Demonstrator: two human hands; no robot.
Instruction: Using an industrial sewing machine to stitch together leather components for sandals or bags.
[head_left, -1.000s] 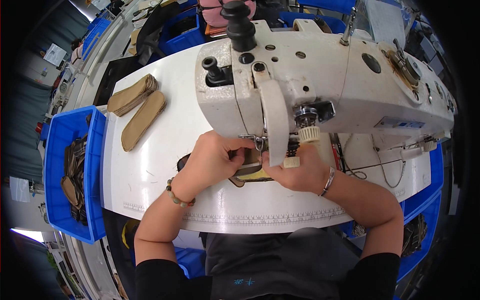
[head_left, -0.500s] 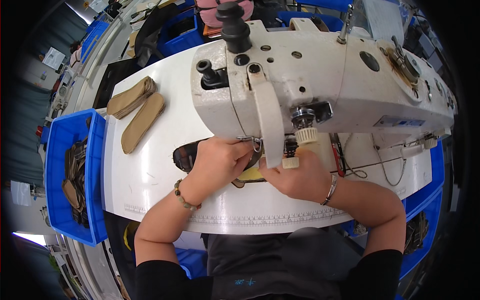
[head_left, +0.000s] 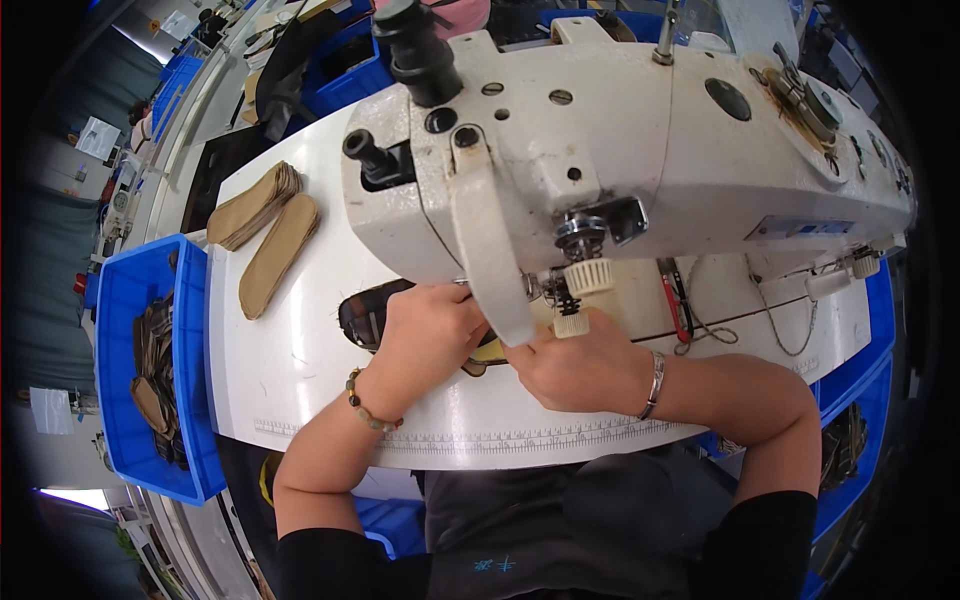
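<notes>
My left hand (head_left: 425, 340) has bent fingers on a dark plaid shoe piece (head_left: 365, 318) under the white sewing machine (head_left: 560, 130). My right hand (head_left: 585, 365) grips the piece's right part with curled fingers, beside a yellow layer (head_left: 488, 354); its fingertips are partly behind the machine's front lever. The needle area is hidden. Left of the machine, a stack of tan insole shapes (head_left: 245, 210) lies next to another tan insole (head_left: 278, 258) on the white table (head_left: 280, 380).
A blue bin (head_left: 198, 365) of plaid and tan pieces stands against the table's left side. A red-handled tool (head_left: 676, 310) and a cord (head_left: 715, 335) lie right of my right hand. More blue bins (head_left: 855, 470) are at the right and back.
The view has shifted, with the machine appearing further left. Both hands are slightly lower in the picture, and the plaid piece's left end has come out from behind my left hand.
</notes>
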